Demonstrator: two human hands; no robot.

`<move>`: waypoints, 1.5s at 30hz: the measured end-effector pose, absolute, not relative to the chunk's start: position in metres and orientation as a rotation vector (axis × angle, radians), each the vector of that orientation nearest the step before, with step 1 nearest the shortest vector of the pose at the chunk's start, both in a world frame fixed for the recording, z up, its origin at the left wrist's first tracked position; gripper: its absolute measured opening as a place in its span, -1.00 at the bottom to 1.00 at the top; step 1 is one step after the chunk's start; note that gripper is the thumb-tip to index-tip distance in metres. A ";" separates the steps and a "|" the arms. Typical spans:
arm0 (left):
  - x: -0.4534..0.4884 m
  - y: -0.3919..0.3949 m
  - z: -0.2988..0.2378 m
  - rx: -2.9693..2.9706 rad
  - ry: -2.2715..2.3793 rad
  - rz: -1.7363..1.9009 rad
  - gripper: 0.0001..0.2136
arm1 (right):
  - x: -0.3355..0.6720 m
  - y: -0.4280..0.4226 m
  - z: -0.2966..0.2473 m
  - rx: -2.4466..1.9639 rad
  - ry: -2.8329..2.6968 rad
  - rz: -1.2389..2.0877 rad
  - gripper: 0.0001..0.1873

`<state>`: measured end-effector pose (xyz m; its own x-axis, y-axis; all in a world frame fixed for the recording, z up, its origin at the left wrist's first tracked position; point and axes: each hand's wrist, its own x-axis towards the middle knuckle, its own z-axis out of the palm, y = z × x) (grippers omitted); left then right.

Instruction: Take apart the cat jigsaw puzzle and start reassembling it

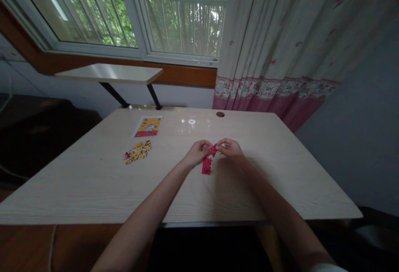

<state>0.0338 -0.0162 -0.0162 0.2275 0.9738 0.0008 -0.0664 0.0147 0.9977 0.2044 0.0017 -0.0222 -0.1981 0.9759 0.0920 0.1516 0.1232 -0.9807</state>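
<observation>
Both hands meet over the middle of the table, fingers closed in pinches. My left hand (198, 152) grips the left side of a small red jigsaw piece (213, 150). At its other side, my right hand (230, 148) pinches the same piece, with a bit of yellow and white showing by its fingers. Just below them, a joined strip of red jigsaw pieces (206, 166) with a dark printed mark lies flat on the table. Fingers partly hide the held piece, and I cannot tell whether it touches the strip.
Left of the hands lies a loose heap of mostly yellow jigsaw pieces (137, 152). Behind it is a picture sheet (149, 127) showing a striped animal on yellow and red. A raised shelf (112, 72) stands at the table's (174, 197) back left, and a curtain (264, 55) hangs behind.
</observation>
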 end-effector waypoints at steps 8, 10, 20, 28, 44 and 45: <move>0.037 -0.020 -0.008 1.034 0.907 1.098 -0.81 | 0.198 0.001 -0.028 -1.140 -1.473 1.168 -0.62; 0.038 -0.020 -0.008 1.027 0.904 1.101 -0.78 | 0.196 -0.001 -0.028 -1.130 -1.486 1.169 -0.61; 0.037 -0.015 -0.015 0.894 0.955 1.197 -0.76 | 0.196 0.000 -0.018 -1.173 -1.411 1.122 -0.57; 0.043 -0.018 -0.015 0.927 0.994 1.124 -0.67 | 0.186 -0.001 -0.015 -1.123 -1.231 1.050 -0.59; 0.047 -0.024 -0.010 0.958 1.026 1.206 -0.78 | 0.182 -0.003 -0.014 -1.094 -1.131 1.107 -0.53; 0.046 -0.023 -0.010 0.952 1.032 1.212 -0.79 | 0.184 -0.002 -0.014 -1.096 -1.124 1.104 -0.52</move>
<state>0.0459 -0.0229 -0.0103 0.0575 0.9928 -0.1047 -0.2619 0.1162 0.9581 0.1838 -0.0020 -0.0140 0.0963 0.9893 0.1099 -0.0923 0.1188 -0.9886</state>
